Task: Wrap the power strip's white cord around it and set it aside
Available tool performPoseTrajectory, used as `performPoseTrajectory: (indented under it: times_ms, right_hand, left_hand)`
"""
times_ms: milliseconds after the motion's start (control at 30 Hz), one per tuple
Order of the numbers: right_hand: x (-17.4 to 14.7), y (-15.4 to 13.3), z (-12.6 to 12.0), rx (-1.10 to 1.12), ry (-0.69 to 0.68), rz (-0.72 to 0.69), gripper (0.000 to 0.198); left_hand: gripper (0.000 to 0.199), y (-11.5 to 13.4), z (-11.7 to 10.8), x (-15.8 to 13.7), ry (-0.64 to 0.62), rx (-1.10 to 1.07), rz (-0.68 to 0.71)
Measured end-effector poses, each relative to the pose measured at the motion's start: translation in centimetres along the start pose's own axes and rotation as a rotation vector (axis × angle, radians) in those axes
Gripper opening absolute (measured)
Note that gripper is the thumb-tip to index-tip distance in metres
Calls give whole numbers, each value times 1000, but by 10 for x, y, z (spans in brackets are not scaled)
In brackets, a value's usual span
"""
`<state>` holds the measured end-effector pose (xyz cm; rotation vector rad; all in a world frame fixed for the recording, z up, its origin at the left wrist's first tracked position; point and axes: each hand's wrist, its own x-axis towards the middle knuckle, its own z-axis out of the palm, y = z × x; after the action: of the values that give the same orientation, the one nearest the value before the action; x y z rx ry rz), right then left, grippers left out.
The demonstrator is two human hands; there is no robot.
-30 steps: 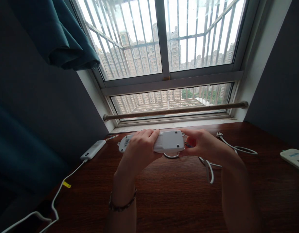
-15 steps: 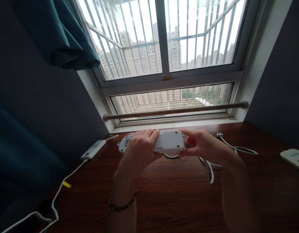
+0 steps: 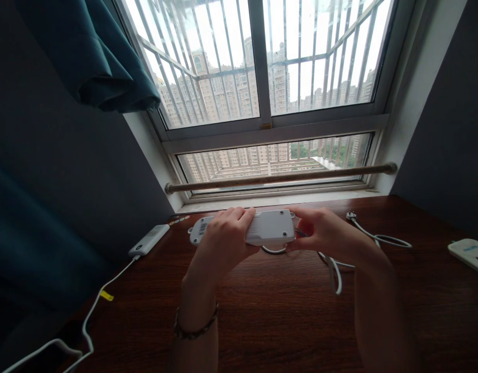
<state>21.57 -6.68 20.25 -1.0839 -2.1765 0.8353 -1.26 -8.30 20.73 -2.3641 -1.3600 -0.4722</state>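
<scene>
My left grip (image 3: 228, 230) hugs white box (image 3: 272, 227); right grip (image 3: 322, 227) at box's end, can't tell if pinching. Likely light, hard: hold middle.

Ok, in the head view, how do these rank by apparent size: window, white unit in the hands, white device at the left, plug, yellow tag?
1. window
2. white unit, partly covered by the left hand
3. white device at the left
Smallest: plug and yellow tag, too alike to rank.
</scene>
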Motion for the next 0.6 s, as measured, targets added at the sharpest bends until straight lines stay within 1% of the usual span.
performPoseTrajectory:
  times_ms: [433, 600]
  right_hand:
    - [1, 0, 0, -4, -1, 5, 36]
    - [1, 1, 0, -2, -5, 0, 37]
  left_hand:
    - [52, -1, 1, 0, 17, 9, 5]
    - [50, -1, 0, 0, 7, 19, -6]
